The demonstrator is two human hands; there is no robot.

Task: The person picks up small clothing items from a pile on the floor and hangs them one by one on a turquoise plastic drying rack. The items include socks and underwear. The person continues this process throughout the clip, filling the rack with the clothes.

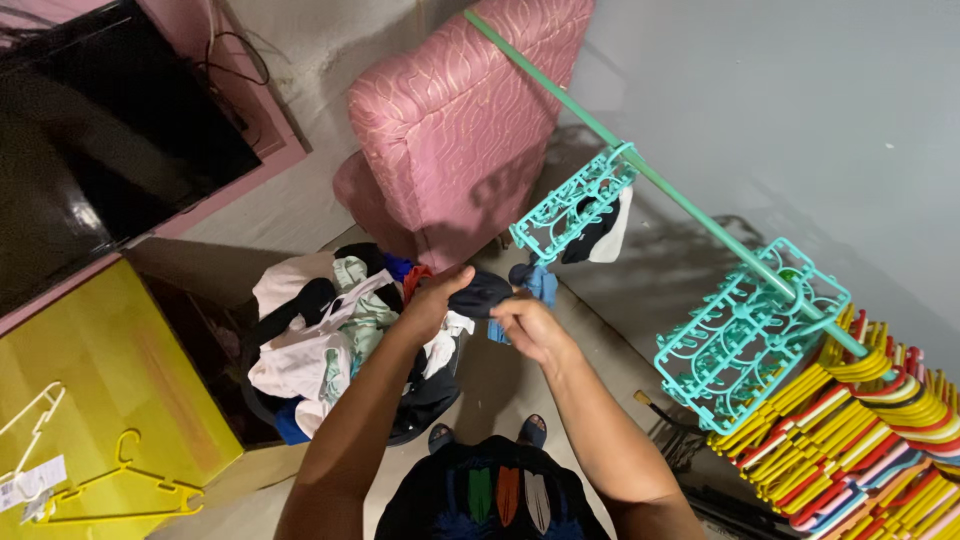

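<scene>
My left hand (432,300) and my right hand (530,328) both grip a small dark garment (484,292) in front of me, above a basket of mixed laundry (330,345). Just beyond the hands hangs a teal clip hanger (570,205) on a green rod (640,165), with a dark and white item (600,228) and a blue cloth (540,282) clipped under it. A second teal clip hanger (745,335) hangs farther right on the same rod.
A pink armchair (460,120) stands behind the basket. A dark screen (100,150) sits at the upper left. A yellow surface (100,380) at left holds a yellow hanger (120,490) and a white one (30,415). Several coloured hangers (860,430) crowd the rod at right.
</scene>
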